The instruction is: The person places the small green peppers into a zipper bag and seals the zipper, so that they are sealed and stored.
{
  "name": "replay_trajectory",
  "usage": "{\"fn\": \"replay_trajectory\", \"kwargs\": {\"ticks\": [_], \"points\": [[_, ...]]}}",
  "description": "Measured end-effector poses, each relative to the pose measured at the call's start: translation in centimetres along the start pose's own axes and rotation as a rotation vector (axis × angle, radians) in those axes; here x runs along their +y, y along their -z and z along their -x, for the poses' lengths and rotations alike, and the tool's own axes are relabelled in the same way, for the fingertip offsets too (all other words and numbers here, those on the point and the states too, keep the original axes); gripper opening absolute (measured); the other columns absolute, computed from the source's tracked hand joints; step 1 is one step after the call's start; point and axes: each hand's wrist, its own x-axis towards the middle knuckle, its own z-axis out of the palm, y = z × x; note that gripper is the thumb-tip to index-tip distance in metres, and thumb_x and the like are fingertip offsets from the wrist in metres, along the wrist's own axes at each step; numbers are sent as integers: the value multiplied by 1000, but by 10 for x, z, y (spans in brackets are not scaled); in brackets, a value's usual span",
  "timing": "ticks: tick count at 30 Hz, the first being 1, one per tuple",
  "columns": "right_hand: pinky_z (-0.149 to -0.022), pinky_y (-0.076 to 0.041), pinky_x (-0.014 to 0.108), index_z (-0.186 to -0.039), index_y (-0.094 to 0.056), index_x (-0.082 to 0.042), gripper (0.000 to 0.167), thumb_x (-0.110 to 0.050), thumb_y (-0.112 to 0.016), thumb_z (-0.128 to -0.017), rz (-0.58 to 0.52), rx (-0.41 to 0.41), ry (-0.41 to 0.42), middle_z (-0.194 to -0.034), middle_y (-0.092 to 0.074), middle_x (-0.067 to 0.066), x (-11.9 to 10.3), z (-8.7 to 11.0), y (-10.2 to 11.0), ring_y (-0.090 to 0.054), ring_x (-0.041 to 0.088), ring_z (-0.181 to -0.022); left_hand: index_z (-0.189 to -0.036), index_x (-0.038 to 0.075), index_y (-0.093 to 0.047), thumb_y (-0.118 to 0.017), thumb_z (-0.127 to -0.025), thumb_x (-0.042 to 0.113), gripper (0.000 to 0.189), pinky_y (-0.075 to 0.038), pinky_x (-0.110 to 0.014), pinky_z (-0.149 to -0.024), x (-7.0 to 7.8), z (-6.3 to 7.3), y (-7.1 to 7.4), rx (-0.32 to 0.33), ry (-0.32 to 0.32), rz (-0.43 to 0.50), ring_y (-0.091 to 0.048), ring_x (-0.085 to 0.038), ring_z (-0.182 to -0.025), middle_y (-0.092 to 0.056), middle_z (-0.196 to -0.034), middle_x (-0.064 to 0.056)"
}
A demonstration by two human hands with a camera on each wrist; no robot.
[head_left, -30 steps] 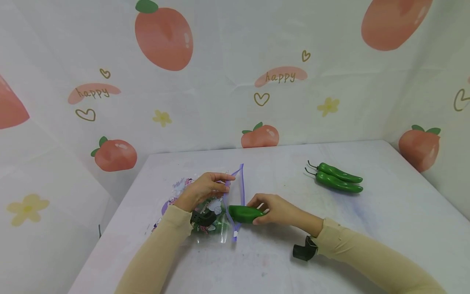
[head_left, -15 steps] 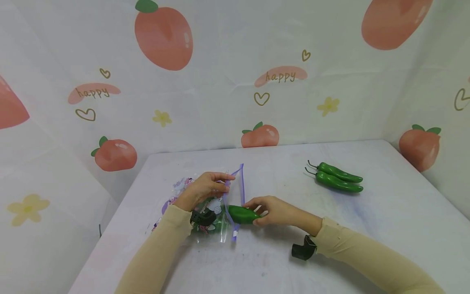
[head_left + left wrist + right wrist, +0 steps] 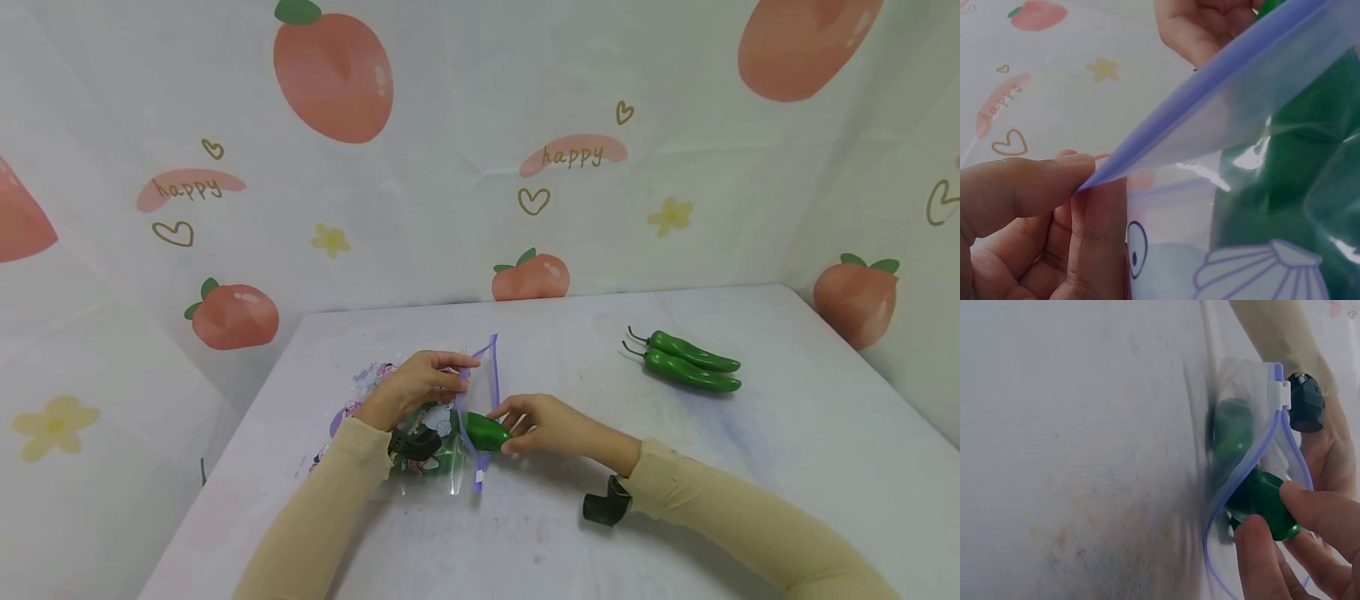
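Note:
A clear zip bag [image 3: 496, 379] with purple zip edges and printed cartoon figures lies on the table, its mouth spread toward the right. My left hand [image 3: 416, 390] pinches the near lip of that mouth between thumb and fingers; the left wrist view shows the thumb [image 3: 1035, 181] on the purple strip. A glossy green pepper [image 3: 482, 432] is partway inside the opening. The fingers of my right hand [image 3: 551, 427] grip its outer end, right at the bag's mouth. In the right wrist view, more green [image 3: 1233, 431] shows through the plastic, deeper in the bag.
Two long green chili peppers [image 3: 693, 372] lie side by side at the back right of the white table [image 3: 540, 533]. A white slider [image 3: 1280, 395] sits at one end of the bag's zip. Behind the table hangs a fruit-print cloth [image 3: 450, 192].
My right hand has moved left, carrying the green pepper farther into the bag, so less of it shows outside. My left hand stays put on the bag's lip.

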Motion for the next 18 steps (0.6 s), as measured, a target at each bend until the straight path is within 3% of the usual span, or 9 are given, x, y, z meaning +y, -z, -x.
{"fn": "replay_trajectory", "kwargs": {"ticks": [8, 18], "points": [[-67, -53, 22, -122, -65, -3, 41, -2, -73, -81, -17, -7, -6, -95, -66, 7, -2, -7, -4, -67, 15, -84, -130, -7, -56, -62, -89, -4, 42, -47, -22, -65, -1, -1, 0, -2, 7, 5, -52, -10, -70, -54, -100, -2], [-71, -53, 22, -125, -63, -2, 42, 1, -69, -83, 9, -24, -11, -98, -69, 9, -2, -15, -7, -68, 15, -87, -130, -9, -54, -62, -88, -4, 43, -48, -20, -64, 0, 0, -1, -5, 8, 18, -55, -10, -71, -57, -91, -1]]}}
